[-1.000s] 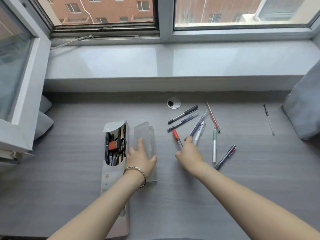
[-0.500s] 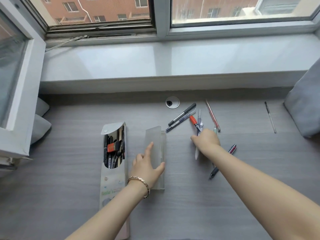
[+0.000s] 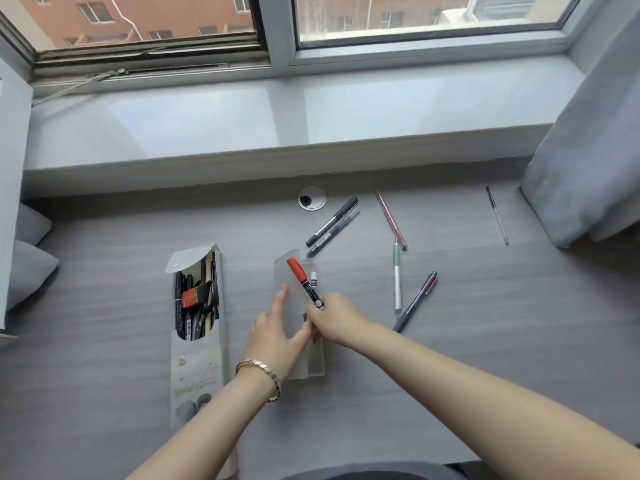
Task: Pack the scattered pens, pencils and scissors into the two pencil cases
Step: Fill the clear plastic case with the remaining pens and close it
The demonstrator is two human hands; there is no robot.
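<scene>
My right hand grips a red-capped marker together with a white-tipped pen, holding them over the frosted pencil case. My left hand lies on that case and steadies it. To the left, the printed pencil case lies open, filled with pens and black scissors. Loose on the desk lie a black pen, a blue pen, a red pen, a green pen, a dark blue pen and a thin clear pen.
A round cable grommet sits in the grey desk near the window sill. A grey curtain hangs at the right, and grey cushions lie at the left edge.
My right hand has picked up the red-capped marker and another pen from the scattered group and carried them left to the frosted case. My left hand stays on the case.
</scene>
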